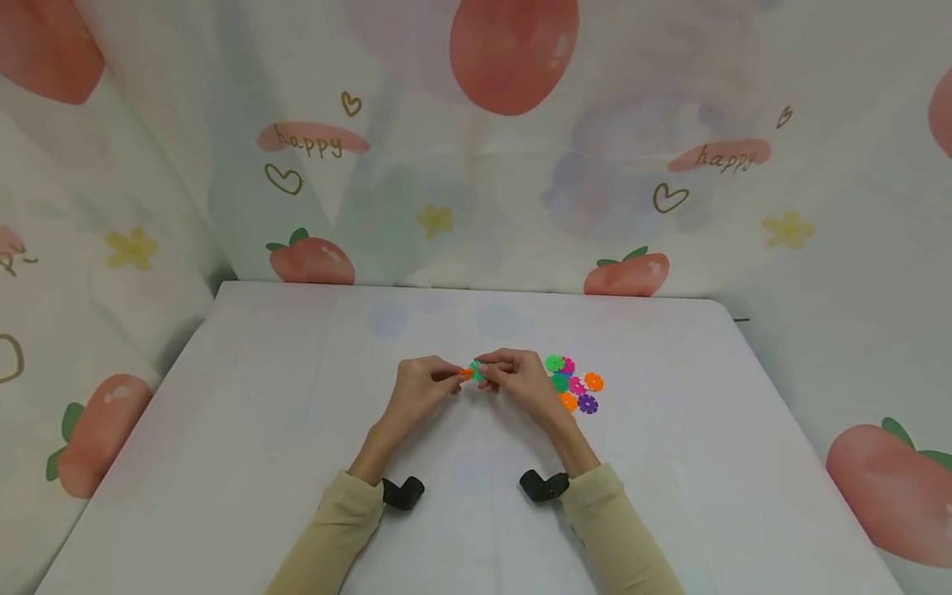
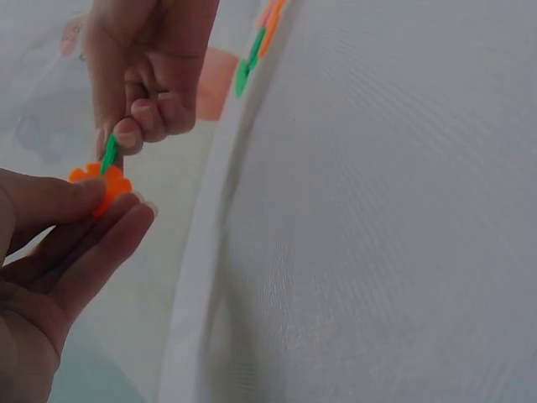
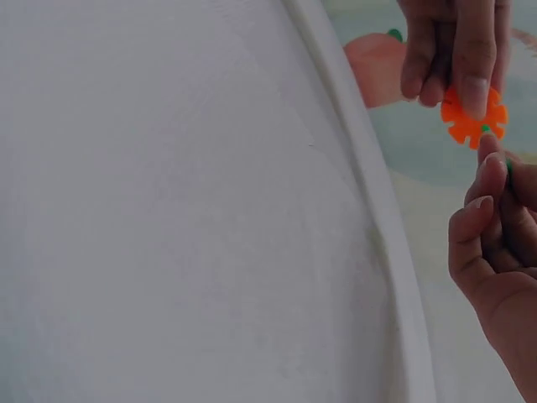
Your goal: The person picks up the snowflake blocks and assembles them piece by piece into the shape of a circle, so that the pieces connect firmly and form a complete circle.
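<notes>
My left hand (image 1: 426, 388) pinches an orange notched plastic disc (image 3: 475, 117) between thumb and fingers, above the middle of the table. Facing it, my right hand (image 1: 521, 382) pinches a green notched disc (image 2: 109, 154) of the same kind. The two discs meet at their edges, the green one standing crosswise to the orange one in the left wrist view. Fingertips cover part of each disc. Just right of my right hand lies a loose group of more notched discs, among them a purple disc (image 1: 587, 403) and an orange disc (image 1: 593, 382).
A white cloth covers the table (image 1: 297, 463). Behind and beside it hangs a patterned curtain (image 1: 476, 182) with printed fruit and hearts. Black wrist cameras sit at both cuffs, the left camera (image 1: 404, 493) and the right camera (image 1: 544, 486).
</notes>
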Available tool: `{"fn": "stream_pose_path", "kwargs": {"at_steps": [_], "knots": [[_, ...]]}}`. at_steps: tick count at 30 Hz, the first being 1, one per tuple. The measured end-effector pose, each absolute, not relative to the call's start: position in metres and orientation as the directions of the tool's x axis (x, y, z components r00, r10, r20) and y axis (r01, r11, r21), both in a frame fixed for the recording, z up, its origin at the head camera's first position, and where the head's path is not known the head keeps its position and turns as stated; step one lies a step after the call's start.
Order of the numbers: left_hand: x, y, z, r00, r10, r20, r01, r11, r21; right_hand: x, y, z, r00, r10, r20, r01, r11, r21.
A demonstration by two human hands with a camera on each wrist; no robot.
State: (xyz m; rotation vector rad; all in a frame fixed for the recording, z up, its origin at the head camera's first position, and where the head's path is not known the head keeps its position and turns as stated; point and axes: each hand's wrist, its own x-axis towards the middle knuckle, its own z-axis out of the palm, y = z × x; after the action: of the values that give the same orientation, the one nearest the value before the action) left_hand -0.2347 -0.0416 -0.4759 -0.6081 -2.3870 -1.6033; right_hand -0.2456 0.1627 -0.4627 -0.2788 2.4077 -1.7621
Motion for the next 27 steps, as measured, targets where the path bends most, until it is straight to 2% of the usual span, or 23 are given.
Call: {"fn": "stream_pose_path", "kwargs": {"at_steps": [5,10,13,17,21,27], "knots": [[-0.233,-0.041,-0.476,-0.914,0.218,0.343,0.400,0.324,0.857,-0.247,0.162,-0.464,-0.965,-0.264,0.012,-0.097,0.312,-0.945],[-0.234,-0.041,-0.472,-0.965,0.221,0.138,0.206,0.324,0.923,-0.246,0.164,-0.460,-0.958,-0.286,-0.013,-0.094,0.357,-0.929],[-0.235,-0.043,-0.469,-0.966,0.260,0.002,0.067,0.239,0.969,-0.245,0.164,-0.457,-0.951,-0.307,-0.039,-0.083,0.375,-0.923],[-0.237,-0.047,-0.467,-0.942,0.304,-0.145,-0.120,0.097,0.988,-0.245,0.167,-0.453,-0.945,-0.326,-0.016,-0.125,0.407,-0.905],[-0.237,-0.052,-0.464,-0.933,0.298,-0.202,-0.195,0.055,0.979,-0.245,0.176,-0.446,-0.946,-0.322,0.021,-0.177,0.464,-0.868],[-0.237,-0.054,-0.462,-0.931,0.285,-0.226,-0.233,0.010,0.973,-0.247,0.206,-0.439,-0.970,-0.236,0.057,-0.187,0.577,-0.795]]}}
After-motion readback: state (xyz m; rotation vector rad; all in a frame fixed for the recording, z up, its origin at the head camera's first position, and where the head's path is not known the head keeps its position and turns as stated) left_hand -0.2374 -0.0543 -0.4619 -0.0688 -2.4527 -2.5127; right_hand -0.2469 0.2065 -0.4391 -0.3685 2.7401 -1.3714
